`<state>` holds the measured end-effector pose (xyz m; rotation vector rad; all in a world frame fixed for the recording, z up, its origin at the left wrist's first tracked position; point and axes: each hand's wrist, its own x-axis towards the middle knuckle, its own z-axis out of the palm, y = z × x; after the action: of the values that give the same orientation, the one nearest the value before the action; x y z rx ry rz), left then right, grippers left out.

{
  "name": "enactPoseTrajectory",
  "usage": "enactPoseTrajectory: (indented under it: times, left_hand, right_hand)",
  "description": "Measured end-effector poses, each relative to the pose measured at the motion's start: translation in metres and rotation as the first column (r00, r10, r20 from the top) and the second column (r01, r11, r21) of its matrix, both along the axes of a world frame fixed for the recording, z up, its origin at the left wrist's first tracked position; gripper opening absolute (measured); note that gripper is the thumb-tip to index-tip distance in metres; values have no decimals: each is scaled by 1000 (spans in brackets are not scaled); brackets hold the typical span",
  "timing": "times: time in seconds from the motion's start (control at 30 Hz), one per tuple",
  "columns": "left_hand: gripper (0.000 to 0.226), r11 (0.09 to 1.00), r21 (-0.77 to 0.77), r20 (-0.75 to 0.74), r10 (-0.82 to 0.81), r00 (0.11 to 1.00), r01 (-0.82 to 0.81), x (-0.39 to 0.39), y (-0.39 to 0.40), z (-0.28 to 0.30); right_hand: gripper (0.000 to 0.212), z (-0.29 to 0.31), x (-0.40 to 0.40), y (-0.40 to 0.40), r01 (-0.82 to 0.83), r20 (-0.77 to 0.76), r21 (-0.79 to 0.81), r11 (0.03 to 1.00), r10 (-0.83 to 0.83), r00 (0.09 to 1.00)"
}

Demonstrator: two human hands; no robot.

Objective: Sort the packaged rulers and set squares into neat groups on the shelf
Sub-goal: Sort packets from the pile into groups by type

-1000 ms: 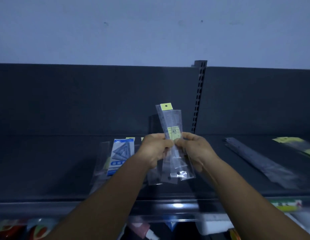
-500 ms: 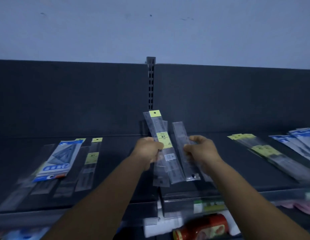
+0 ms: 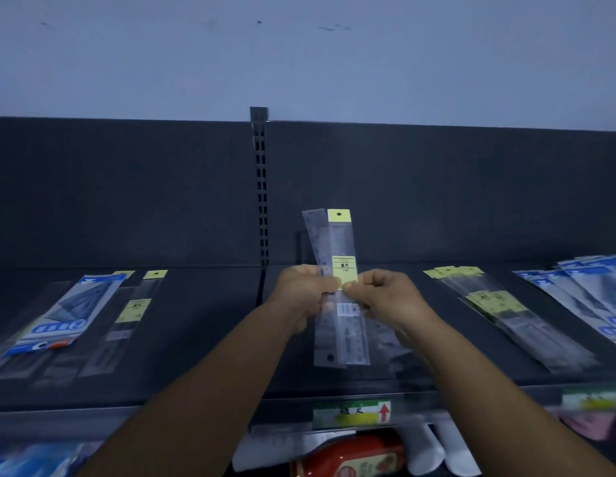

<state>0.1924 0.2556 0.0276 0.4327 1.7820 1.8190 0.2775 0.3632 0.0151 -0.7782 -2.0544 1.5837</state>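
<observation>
Your left hand [image 3: 305, 292] and right hand [image 3: 385, 297] both pinch the clear-sleeved rulers with yellow labels [image 3: 341, 287], their grip holding them upright above the dark shelf [image 3: 203, 339], between the sorted piles.

My left hand [image 3: 308, 293] and my right hand [image 3: 385, 295] cover the middle of the ruler packs [image 3: 341, 287] I hold, so I cannot count how many there are. The words on the yellow label [image 3: 344, 271] are too small to read. My right fingers curl out of sight behind the packs. The blue packs [image 3: 585, 297] at the right are cut off by the edge. The clear packs [image 3: 59, 359] at the far left are smeared and dim, and I cannot tell what is in them. The red bottle [image 3: 351, 456] below is cut off at the bottom. The shelf tag [image 3: 351, 413] is too fuzzy to read.
</observation>
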Motion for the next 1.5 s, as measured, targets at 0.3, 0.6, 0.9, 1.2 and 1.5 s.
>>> enactPoseTrajectory:
  times: [0.3,0.6,0.9,1.2,1.5]
  left_hand:
    - [6,998,-16,-13,53,999,-53,17,27,0]
    - [13,999,-35,-16,-14,1000,14,45,83,-10]
    - [14,989,-27,8,-143,990,143,90,140,-14]
    - [22,993,5,-3,-121,993,121,98,146,-7]
    - [9,983,-150,-151,87,985,-110,41,80,-7]
  right_hand:
    - [7,-11,20,49,126,-40,-73,989,-130,991]
    - [22,-9,72,104,320,-22,144,936,-320,947]
    - [20,-18,121,156,247,297,515,821,-441,847]
    - [19,2,104,125,220,-61,56,974,-216,974]
    - [42,3,46,71,-36,-3,-67,997,36,999]
